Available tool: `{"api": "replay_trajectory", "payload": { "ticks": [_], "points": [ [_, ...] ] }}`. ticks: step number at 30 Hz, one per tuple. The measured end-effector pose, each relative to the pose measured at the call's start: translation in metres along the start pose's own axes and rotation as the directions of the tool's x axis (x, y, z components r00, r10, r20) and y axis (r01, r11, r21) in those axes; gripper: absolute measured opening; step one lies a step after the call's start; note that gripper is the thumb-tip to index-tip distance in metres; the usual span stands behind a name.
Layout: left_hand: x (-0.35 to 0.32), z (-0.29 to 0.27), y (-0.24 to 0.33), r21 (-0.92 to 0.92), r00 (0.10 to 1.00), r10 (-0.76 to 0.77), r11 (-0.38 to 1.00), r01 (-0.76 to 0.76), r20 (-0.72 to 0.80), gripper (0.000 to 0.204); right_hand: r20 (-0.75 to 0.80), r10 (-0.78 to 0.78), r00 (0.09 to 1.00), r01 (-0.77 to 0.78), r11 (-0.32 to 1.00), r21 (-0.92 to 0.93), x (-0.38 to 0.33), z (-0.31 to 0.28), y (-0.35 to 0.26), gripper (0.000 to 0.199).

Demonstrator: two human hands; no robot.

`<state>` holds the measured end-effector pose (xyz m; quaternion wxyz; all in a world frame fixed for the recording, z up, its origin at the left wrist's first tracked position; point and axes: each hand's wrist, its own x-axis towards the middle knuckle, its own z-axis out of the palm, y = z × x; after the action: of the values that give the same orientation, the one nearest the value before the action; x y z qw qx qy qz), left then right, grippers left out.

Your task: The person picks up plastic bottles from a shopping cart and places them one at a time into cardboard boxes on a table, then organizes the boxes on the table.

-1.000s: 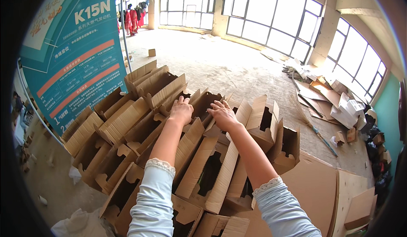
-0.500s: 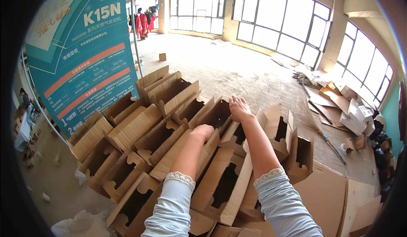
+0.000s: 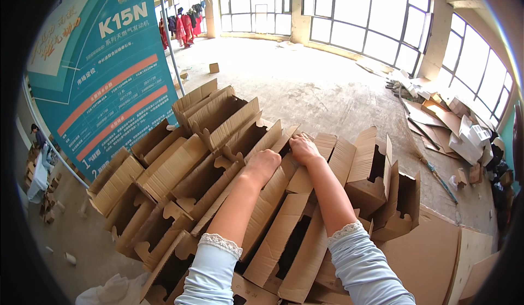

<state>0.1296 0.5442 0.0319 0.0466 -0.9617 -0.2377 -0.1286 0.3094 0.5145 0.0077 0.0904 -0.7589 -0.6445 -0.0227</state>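
The left hand is pressed down, fingers curled together, onto a cardboard flap near the middle of the frame, and the right hand is laid just beside it, a bit higher up, with fingers hooked over the top edge of a neighbouring folded cardboard box; whether anything is truly clamped in either hand can't be told, since the fingertips are tucked out of sight among the flaps. Both hands are sunk into a big pile of flattened cardboard boxes that fills the centre and lower left of the frame. The stuff is judged to be light and fairly stiff along the flutes but easily bent or torn at the notched tabs, so a box is probably best taken by a long folded edge rather than a loose flap, and the raw edges might be a bit rough on bare skin. Further out, a teal banner is propped at the upper left, a dusty concrete floor is spread across the top, and loose cardboard scraps are heaped at the right by the windows.
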Motion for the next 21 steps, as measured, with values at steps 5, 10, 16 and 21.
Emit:
{"api": "replay_trajectory", "payload": {
  "ticks": [5,10,16,21],
  "points": [
    [-0.001,0.006,-0.001,-0.191,0.997,0.020,0.982,-0.007,0.068,0.010,-0.507,-0.006,0.862,-0.009,1.000,-0.028,-0.024,-0.020,-0.023,0.024],
    [0.010,-0.042,-0.001,-0.277,0.963,-0.135,0.940,0.199,0.235,0.028,-0.179,0.091,0.980,-0.074,0.992,0.102,-0.018,0.002,-0.002,0.018],
    [-0.011,-0.044,-0.070,-0.082,0.901,-0.305,0.935,0.345,0.309,0.043,-0.205,0.079,0.976,-0.051,0.989,0.140,-0.010,0.020,0.000,0.021],
    [-0.012,-0.023,-0.059,-0.036,0.972,-0.170,0.983,0.178,0.164,0.031,-0.121,0.117,0.986,-0.106,0.990,0.089,-0.006,0.024,0.007,0.019]
  ]
}}
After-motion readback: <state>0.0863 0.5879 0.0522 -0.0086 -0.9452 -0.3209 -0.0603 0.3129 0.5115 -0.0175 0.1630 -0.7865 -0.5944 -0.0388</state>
